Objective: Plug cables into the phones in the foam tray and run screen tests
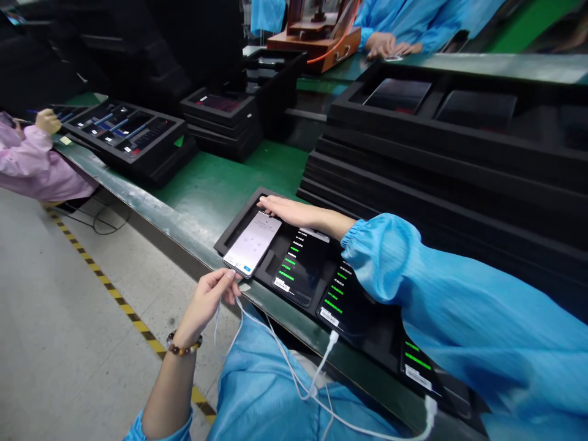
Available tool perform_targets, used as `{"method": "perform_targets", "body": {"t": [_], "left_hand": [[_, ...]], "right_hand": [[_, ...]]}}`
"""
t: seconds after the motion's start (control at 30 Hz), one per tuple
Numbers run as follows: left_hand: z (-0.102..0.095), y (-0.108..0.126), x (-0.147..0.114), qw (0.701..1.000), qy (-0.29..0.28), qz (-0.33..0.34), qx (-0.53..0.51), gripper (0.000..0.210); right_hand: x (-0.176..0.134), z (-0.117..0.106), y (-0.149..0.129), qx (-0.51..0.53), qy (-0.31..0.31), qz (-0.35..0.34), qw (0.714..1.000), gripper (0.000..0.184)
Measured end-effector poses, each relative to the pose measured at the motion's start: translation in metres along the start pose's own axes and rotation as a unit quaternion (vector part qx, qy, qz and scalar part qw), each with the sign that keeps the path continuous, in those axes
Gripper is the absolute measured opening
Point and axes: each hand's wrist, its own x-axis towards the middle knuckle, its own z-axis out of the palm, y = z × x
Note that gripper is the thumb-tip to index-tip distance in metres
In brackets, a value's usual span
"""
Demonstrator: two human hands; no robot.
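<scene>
Fingers of the left hand [219, 286] are pinched together on the end of a white cable [280, 349] at the lower edge of the bright-screened phone [252, 245]; the plug itself is hidden. That phone lies between the two hands, in the end slot of a black tray [225, 239], its lower end reaching the near rim. At its upper end the right hand [287, 210] stretches its fingers out straight, unclosed, over the tray's far edge; whether they press on the phone I cannot tell. Beneath and beside the right forearm, dark-screened phones [301, 266] fill the next slots, the blue sleeve [459, 288] partly covering them. Just beyond that forearm rises the stack of black trays [390, 159], hemming it in on the far side. Past the right fingertips, green bench top [202, 177] opens towards further trays [138, 131]. The bench edge runs close by the left hand, with open floor [92, 331] to its left giving that arm room, while the cables droop just to its right.
</scene>
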Motion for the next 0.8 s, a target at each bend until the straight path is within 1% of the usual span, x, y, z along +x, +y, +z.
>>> {"method": "perform_targets", "body": {"t": [0.13, 0.33, 0.5, 0.57, 0.6, 0.63, 0.67, 0.7, 0.73, 0.77, 0.8], "left_hand": [[-0.001, -0.002, 0.001, 1.0, -0.008, -0.006, -0.01, 0.062], [-0.001, -0.004, 0.001, 1.0, -0.005, -0.01, -0.014, 0.063], [0.0, -0.004, 0.002, 1.0, 0.003, -0.005, 0.0, 0.062], [0.001, -0.007, 0.002, 1.0, 0.006, -0.001, 0.019, 0.06], [0.002, -0.008, 0.002, 0.999, 0.017, 0.007, 0.033, 0.059], [0.004, -0.01, 0.002, 0.997, 0.043, 0.021, 0.055, 0.057], [0.005, -0.011, 0.002, 0.991, 0.085, 0.048, 0.087, 0.053], [0.007, -0.012, 0.001, 0.977, 0.141, 0.091, 0.13, 0.049], [0.009, -0.013, 0.0, 0.952, 0.198, 0.146, 0.18, 0.043], [0.01, -0.012, -0.001, 0.918, 0.244, 0.205, 0.235, 0.038], [0.011, -0.011, -0.003, 0.881, 0.268, 0.26, 0.29, 0.035]], "right_hand": [[-0.001, 0.0, -0.001, 0.015, 0.006, -0.001, 1.0, 0.068], [-0.007, 0.002, -0.006, 0.028, -0.002, -0.011, 1.0, 0.049], [-0.01, 0.001, -0.007, 0.033, -0.006, -0.019, 0.999, 0.053], [-0.01, 0.001, -0.006, 0.037, -0.008, -0.021, 0.999, 0.051], [-0.009, 0.001, -0.006, 0.039, -0.009, -0.022, 0.999, 0.049], [-0.008, 0.001, -0.005, 0.041, -0.01, -0.023, 0.999, 0.048], [-0.008, 0.001, -0.005, 0.043, -0.011, -0.024, 0.999, 0.047], [-0.007, 0.002, -0.004, 0.045, -0.011, -0.026, 0.999, 0.046], [-0.006, 0.002, -0.003, 0.046, -0.012, -0.027, 0.999, 0.045], [-0.005, 0.002, -0.002, 0.048, -0.013, -0.028, 0.998, 0.044], [-0.004, 0.002, -0.002, 0.049, -0.013, -0.029, 0.998, 0.044]]}}
